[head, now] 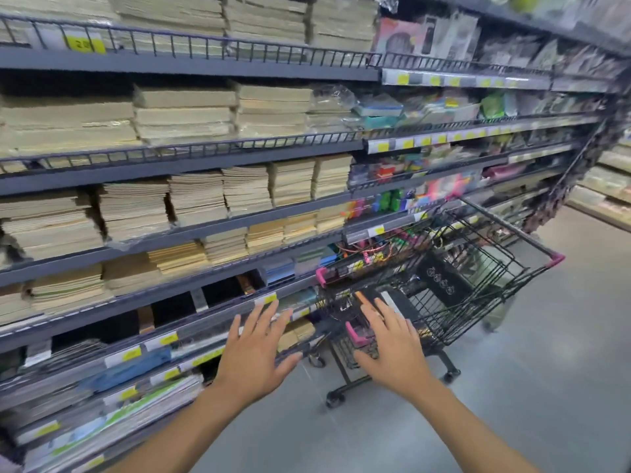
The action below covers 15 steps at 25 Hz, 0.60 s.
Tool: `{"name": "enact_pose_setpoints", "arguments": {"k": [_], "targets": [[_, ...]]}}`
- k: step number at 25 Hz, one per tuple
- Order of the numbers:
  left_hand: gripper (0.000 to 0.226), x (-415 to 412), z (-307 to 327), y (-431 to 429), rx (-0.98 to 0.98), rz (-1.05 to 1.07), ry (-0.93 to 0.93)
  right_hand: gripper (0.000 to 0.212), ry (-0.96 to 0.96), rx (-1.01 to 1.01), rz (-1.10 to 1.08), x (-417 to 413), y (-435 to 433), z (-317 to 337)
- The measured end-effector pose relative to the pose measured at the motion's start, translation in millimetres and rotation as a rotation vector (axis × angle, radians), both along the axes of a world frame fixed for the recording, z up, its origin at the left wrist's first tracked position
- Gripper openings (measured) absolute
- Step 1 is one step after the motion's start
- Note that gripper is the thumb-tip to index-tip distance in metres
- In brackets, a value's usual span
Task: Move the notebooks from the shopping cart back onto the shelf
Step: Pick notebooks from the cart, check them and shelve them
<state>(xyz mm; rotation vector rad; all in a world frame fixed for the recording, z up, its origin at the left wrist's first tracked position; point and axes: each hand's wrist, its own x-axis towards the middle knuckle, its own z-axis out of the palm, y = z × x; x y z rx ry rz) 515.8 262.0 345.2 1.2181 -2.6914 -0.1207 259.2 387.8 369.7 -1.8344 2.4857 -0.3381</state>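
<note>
A black wire shopping cart (478, 288) with pink handle ends stands in the aisle against the shelf front. Its contents are too blurred to make out. My left hand (254, 349) and my right hand (389, 346) are both stretched out toward the cart's near end, fingers spread, holding nothing. The right hand hovers just before the pink handle (356, 334). The grey shelf unit (191, 233) fills the left side, its tiers stacked with piles of notebooks (133, 209).
Lower shelves hold flat blue and green packets (136, 397) behind yellow price tags. Colourful stationery (403, 196) fills the shelves beyond the cart. Grey floor (529, 387) spreads to the right, with another shelf unit at the far right edge.
</note>
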Motion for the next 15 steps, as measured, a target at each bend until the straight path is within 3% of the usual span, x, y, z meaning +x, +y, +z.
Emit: {"name": "enact_pose_setpoints", "arguments": {"k": [7, 11, 15], "targets": [[0.085, -139, -3, 19, 0.059, -0.078, 0.04, 0.083, -0.044, 0.022, -0.162, -126, 43, -5], [0.095, -200, -9, 0, 0.076, -0.125, 0.022, 0.084, -0.067, 0.031, -0.219, -179, 34, -13], [0.088, -265, -30, -41, 0.073, -0.14, 0.0, 0.082, -0.066, 0.06, -0.237, -231, 7, -24]]}}
